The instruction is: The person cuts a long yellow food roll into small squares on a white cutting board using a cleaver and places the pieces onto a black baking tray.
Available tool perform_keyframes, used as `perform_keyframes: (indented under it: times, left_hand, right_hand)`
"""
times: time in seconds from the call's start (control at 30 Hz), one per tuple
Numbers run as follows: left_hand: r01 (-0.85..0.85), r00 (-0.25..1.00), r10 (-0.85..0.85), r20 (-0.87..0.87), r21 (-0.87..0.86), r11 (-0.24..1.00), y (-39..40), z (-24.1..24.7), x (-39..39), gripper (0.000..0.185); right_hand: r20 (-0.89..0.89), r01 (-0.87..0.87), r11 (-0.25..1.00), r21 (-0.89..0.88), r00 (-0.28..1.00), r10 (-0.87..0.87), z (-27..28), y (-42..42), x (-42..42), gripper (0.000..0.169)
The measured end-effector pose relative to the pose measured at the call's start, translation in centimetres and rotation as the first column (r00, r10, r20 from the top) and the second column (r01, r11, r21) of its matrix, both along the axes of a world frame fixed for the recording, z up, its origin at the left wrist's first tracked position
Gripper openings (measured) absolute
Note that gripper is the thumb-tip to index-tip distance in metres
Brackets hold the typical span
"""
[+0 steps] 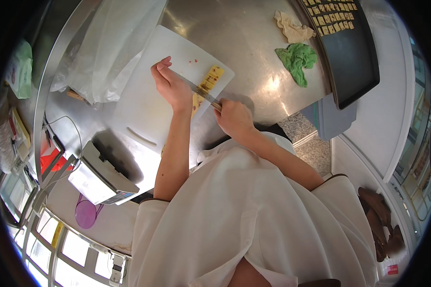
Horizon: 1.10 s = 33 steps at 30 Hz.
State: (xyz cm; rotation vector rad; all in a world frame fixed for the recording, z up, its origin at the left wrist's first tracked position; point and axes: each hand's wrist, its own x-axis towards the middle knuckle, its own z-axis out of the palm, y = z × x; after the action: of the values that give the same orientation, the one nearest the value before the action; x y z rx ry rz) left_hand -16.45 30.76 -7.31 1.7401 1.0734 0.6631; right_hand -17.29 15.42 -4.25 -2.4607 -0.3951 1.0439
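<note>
My right hand (pixel 235 116) is closed around the handle of a kitchen knife (pixel 209 97). The blade lies across a yellow dough log with dark red bits (pixel 197 103), on a white cutting board (pixel 143 86). Beyond the blade, the log is in thin slices (pixel 212 77) standing close together. My left hand (pixel 170 84) is over the far end of the blade, its fingers raised and slightly bent; whether the palm touches the blade is hidden. A few red crumbs (pixel 195 61) dot the board.
A dark baking tray (pixel 352 53) with rows of slices stands at the upper right. Beside it lie a green cloth (pixel 300 61) and a beige cloth (pixel 291 28). Clear plastic sheeting (pixel 104 46) covers the upper left of the metal table; a white countertop device (pixel 100 175) sits lower left.
</note>
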Motion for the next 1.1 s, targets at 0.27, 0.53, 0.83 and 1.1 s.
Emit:
perform_keyframes:
  times: [0.27,0.53,0.83,1.1]
  left_hand:
    - [-0.020,0.997,0.018,-0.076,-0.021,1.000,0.5,-1.1,0.2,0.035]
    - [0.011,1.000,-0.011,-0.021,0.023,1.000,0.2,1.9,-0.5,0.035]
    - [0.012,0.999,-0.011,-0.032,0.035,0.999,0.0,1.3,-0.8,0.034]
    - [-0.008,0.999,0.006,-0.040,-0.045,0.999,0.1,0.8,-0.4,0.035]
  right_hand:
    - [0.064,-0.023,1.000,0.017,0.998,0.022,-2.7,0.3,-0.3,0.019]
    - [0.056,-0.019,0.993,0.118,0.998,0.013,0.5,-0.6,-0.4,0.019]
    - [0.044,-0.037,0.996,0.086,0.998,0.034,0.7,-0.7,-0.4,0.020]
    - [0.023,-0.003,0.999,0.037,1.000,0.003,0.3,-0.1,-0.5,0.019]
